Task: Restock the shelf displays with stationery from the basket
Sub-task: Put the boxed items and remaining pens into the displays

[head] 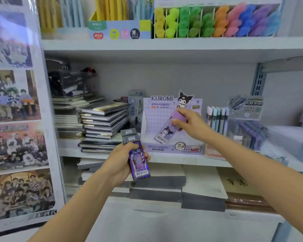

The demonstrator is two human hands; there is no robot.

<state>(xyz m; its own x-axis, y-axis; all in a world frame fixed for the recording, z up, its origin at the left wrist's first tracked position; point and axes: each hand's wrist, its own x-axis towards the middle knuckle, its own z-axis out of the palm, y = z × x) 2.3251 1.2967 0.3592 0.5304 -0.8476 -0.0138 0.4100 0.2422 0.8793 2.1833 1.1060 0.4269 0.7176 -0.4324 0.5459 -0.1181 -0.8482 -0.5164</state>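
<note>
A lilac Kuromi display box (pixel 171 147) stands on the middle shelf (pixel 182 160). My right hand (pixel 191 124) grips a purple Kuromi lead case (pixel 166 131) by its capped top, tilted, with its lower end inside the box. In front of the shelf edge, my left hand (pixel 122 159) holds dark purple Ultraman lead cases (pixel 138 159), at least two stacked together, their black caps pointing up. No basket is in view.
Stacked dark notebooks (pixel 103 123) sit left of the display box. A rack of pastel pens (pixel 217 119) and packaged pens (pixel 247 126) stand to its right. Coloured highlighters (pixel 217 21) fill the shelf above, paper stacks (pixel 164 186) the shelf below. A photo poster (pixel 16 119) covers the left panel.
</note>
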